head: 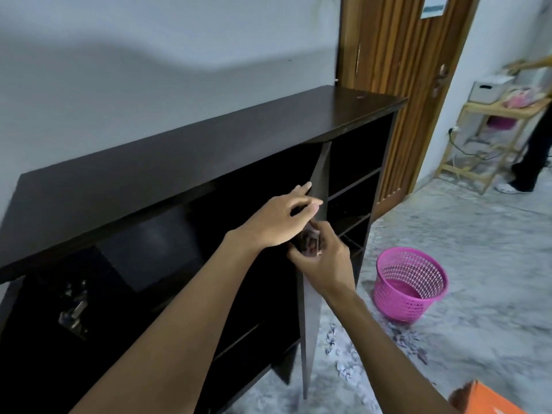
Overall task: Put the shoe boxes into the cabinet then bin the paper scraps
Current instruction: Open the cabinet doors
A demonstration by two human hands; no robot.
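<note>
Left hand (277, 219) seemingly on door (312, 309) edge

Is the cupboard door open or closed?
Open. The cabinet door stands swung out, edge-on to the camera, with dark shelves showing beside it. The left hand and right hand hold its edge.

Your cabinet (209, 144) is dark wood-look board, smooth, with a dull sheen along its top. The cabinet door (310, 324) turns a greyer, matt face to you. Inside at your left, a metal hinge (73, 309) glints. The bin (410, 282) is glossy pink plastic lattice. The paper scraps (331, 339) look crumpled and rough on the smooth, marble-patterned floor (478, 339). The shoe box (490, 398) is matt orange card. The room door (397, 70) is ribbed, varnished brown wood.
</note>
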